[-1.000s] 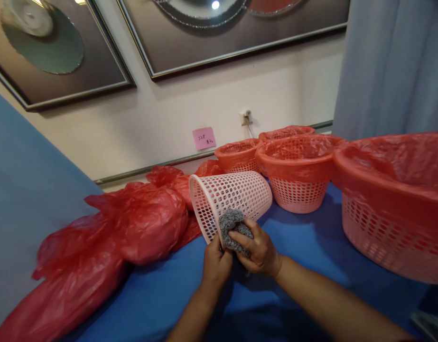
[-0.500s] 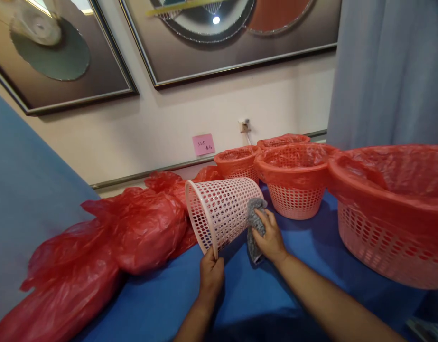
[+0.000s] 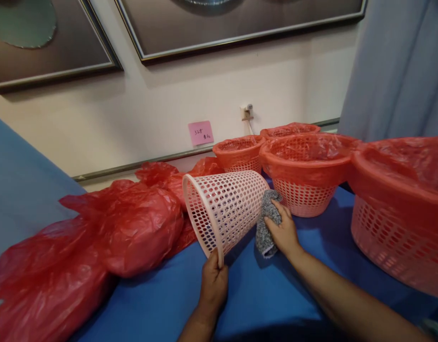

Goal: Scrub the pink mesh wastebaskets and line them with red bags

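Observation:
A pale pink perforated plastic wastebasket (image 3: 229, 204) is tipped on its side over the blue-covered table, its mouth facing left and toward me. My left hand (image 3: 213, 280) grips the near lower part of its rim, thumb on the outside. A grey fuzzy cloth (image 3: 268, 225) lies under the fingers of my right hand (image 3: 284, 230), which presses it against the basket's base end at the right. Part of the cloth hangs below the fingers. The underside of the basket is hidden from me.
Right of the hands stand several pink baskets lined with red bags, among them a middle one (image 3: 304, 185) and a large one (image 3: 400, 223). Red plastic bags (image 3: 133, 228) heap up at left. A pink note (image 3: 200, 133) and a socket (image 3: 246, 113) are on the wall behind.
The view has tilted down and come slightly closer. My left hand still holds the rim, and my right hand keeps the cloth at the base end of the wastebasket.

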A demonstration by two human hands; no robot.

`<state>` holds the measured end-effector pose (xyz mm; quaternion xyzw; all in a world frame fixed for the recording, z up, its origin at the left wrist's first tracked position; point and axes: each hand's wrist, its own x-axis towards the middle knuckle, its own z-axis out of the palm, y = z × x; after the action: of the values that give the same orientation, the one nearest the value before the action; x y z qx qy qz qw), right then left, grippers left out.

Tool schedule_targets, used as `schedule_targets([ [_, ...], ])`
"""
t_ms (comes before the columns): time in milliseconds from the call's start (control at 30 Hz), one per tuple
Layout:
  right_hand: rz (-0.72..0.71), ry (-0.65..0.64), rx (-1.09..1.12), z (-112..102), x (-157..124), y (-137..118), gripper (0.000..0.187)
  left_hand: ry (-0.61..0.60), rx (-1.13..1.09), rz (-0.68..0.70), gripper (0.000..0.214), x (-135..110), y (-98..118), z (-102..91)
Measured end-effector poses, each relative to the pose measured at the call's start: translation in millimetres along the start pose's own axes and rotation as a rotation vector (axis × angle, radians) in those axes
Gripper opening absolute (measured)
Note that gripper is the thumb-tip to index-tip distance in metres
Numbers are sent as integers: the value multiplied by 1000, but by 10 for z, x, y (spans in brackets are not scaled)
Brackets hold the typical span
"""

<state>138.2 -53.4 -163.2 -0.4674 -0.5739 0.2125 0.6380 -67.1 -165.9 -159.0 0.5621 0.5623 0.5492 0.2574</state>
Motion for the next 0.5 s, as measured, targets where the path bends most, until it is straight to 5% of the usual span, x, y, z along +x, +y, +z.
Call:
schedule_targets([
  [67,-103,-83,-1,-36,-57,-147,55,-9,3,-2,54,-6,6,3],
  [200,-634,-404,58,-80,-231,-603,68,-62,9,38,42,-30,0,-13],
  [267,-789,-460,85,-65,-194,-710,71,-73,23,54,39,-38,-12,-28],
  [367,-672,-352,23,-14,53,-567,66,-58,65,48,42,-36,-43,-49],
  [500,-235,-68,-49,23,406,-74,51,-81,144,22,52,-35,-80,-44],
])
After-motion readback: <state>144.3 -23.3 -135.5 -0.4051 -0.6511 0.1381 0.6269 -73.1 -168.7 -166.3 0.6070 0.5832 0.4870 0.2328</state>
